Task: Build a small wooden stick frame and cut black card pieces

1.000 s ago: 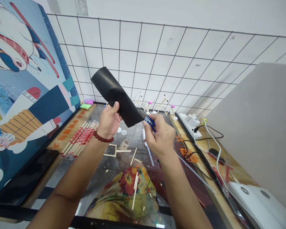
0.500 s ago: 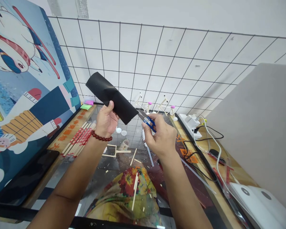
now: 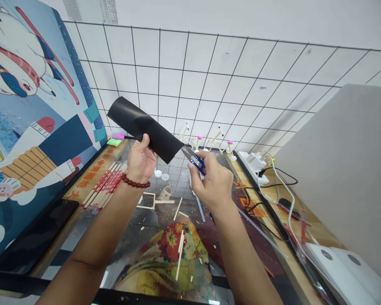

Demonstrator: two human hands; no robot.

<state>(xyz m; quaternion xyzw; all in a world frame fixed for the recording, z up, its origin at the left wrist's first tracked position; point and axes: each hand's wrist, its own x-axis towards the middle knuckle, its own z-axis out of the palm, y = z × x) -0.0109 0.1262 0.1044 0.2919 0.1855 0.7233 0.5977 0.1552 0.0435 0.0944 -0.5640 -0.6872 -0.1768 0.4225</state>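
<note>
A curved black sheet is raised above the glass table, slanting from upper left to lower right. My left hand, with a beaded bracelet at the wrist, pinches its lower edge with the thumb in front. Blue-handled thread snips are gripped in my right hand. Their blades point up and left, parted a little, with the tips at the sheet's right end. Whether the blades touch the sheet I cannot tell. Below the hands lie a small wooden stick frame and loose sticks.
Red-wrapped stick bundles lie at the left beside a black phone. Small stick models stand at the back. White plugs and cables are on the right. A cartoon panel rises at the left.
The black sheet has shifted slightly left, along with my left hand. My right hand and the snips have also moved a little left.
</note>
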